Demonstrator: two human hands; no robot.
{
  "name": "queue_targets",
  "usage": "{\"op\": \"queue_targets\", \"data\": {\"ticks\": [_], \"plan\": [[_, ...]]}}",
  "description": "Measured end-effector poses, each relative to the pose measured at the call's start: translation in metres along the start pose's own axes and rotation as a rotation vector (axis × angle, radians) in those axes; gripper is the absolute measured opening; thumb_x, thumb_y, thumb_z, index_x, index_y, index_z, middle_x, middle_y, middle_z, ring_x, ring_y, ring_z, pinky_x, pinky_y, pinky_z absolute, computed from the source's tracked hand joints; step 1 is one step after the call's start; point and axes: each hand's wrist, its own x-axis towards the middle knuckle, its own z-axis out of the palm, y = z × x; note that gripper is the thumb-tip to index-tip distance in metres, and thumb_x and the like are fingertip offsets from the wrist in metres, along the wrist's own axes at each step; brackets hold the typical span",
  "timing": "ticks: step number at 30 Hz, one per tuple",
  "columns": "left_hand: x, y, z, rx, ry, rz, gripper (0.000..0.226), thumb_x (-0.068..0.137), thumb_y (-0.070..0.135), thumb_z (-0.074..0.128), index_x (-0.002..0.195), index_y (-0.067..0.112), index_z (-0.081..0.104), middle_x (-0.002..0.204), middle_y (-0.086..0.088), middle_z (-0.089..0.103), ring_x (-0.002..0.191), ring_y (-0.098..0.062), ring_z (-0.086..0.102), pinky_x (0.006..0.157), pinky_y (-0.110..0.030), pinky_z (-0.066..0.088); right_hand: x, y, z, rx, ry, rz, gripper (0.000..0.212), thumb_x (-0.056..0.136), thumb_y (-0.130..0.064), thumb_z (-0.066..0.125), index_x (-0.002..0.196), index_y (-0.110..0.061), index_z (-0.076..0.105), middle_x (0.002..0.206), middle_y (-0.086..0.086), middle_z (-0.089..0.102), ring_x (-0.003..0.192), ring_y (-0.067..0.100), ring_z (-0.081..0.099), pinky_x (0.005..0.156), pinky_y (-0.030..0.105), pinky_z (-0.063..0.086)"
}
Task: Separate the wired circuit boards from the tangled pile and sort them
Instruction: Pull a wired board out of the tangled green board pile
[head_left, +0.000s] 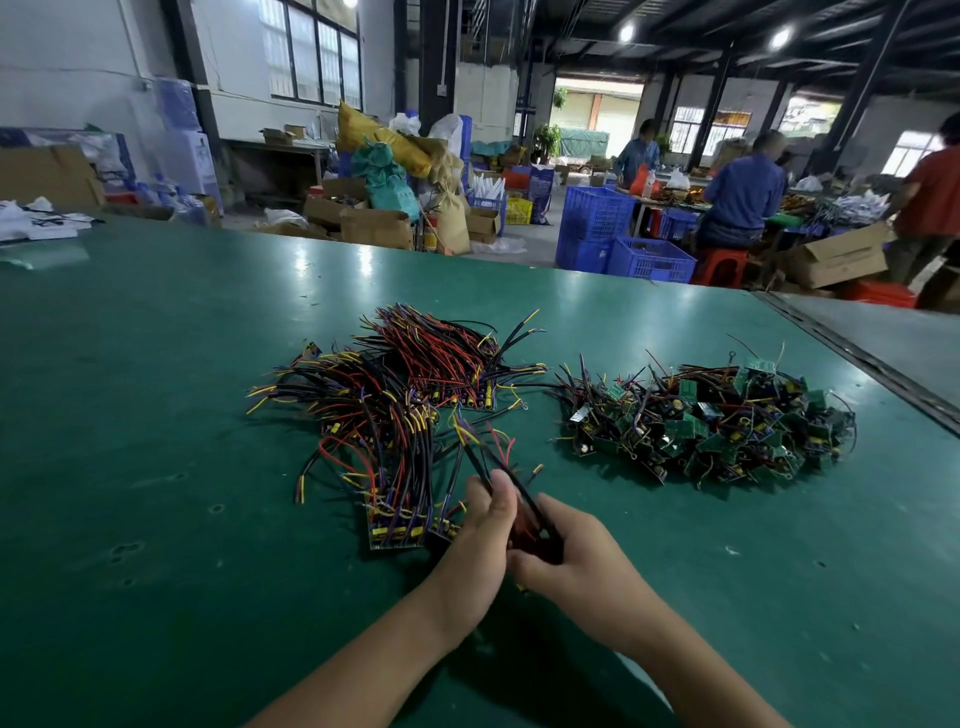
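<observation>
Both hands worked together near the front of the green table (156, 415), almost touching.

Left hand (475, 540): we pinched one wired board (535, 543) with its thumb on top, just where the leads leave it.
Right hand (582, 566): we curled it round the same board from the other side. The board itself was mostly hidden between our palms.
Leads (488, 457): black and red with yellow tips, fanning up and away from our grip.

Step in hand, as we judged it: one board was lifted free and its leads were being straightened before laying it down. The next move called for setting it square against the near row with the leads pointing away, so nothing crossed or snagged.

Near row (400, 530): boards laid side by side just left of our hands, their leads (384, 431) running back in a loose sheaf.
Far bundle (447, 358): more sorted boards beyond it, red and black leads combed one way.
Tangled pile (711, 421): well to the right, a heap of small green boards with leads knotted through it, and plenty left to do.
</observation>
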Motion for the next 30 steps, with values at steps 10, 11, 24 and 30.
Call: {"op": "queue_targets", "data": {"ticks": [10, 11, 24, 30], "plan": [[0.005, -0.001, 0.006, 0.007, 0.214, 0.267, 0.045, 0.091, 0.004, 0.060, 0.118, 0.031, 0.036, 0.100, -0.003, 0.069, 0.102, -0.013, 0.065, 0.093, -0.023, 0.047, 0.001, 0.003, 0.007, -0.325, 0.043, -0.159, 0.037, 0.084, -0.018, 0.051, 0.120, -0.020, 0.060, 0.121, -0.021, 0.058, 0.106, 0.010, 0.060, 0.084, 0.031, 0.050], [0.004, 0.000, 0.006, -0.036, 0.202, 0.288, 0.050, 0.093, -0.005, 0.054, 0.122, 0.031, 0.036, 0.094, -0.004, 0.072, 0.100, -0.014, 0.068, 0.090, -0.021, 0.049, 0.001, 0.003, 0.007, -0.324, 0.051, -0.148, 0.036, 0.082, -0.021, 0.050, 0.117, -0.023, 0.060, 0.113, -0.025, 0.057, 0.097, 0.010, 0.060, 0.079, 0.030, 0.050], [0.005, 0.009, -0.012, -0.190, 0.139, 0.257, 0.012, 0.091, -0.002, 0.056, 0.098, 0.008, 0.060, 0.083, -0.005, 0.074, 0.085, -0.014, 0.069, 0.076, -0.018, 0.052, 0.004, 0.003, -0.007, 0.089, -0.004, 0.248, 0.018, 0.077, -0.017, 0.063, 0.077, -0.002, 0.053, 0.063, 0.003, 0.056, 0.057, 0.021, 0.066, 0.053, 0.036, 0.052], [0.007, 0.009, -0.023, -0.273, -0.057, 0.234, 0.055, 0.071, 0.000, 0.070, 0.121, 0.010, 0.050, 0.109, -0.009, 0.070, 0.104, -0.020, 0.065, 0.083, -0.026, 0.052, 0.005, -0.002, -0.010, 0.716, -0.076, 0.349, 0.013, 0.087, 0.002, 0.061, 0.099, 0.002, 0.056, 0.076, 0.012, 0.060, 0.050, 0.023, 0.058, 0.046, 0.027, 0.050]]}}
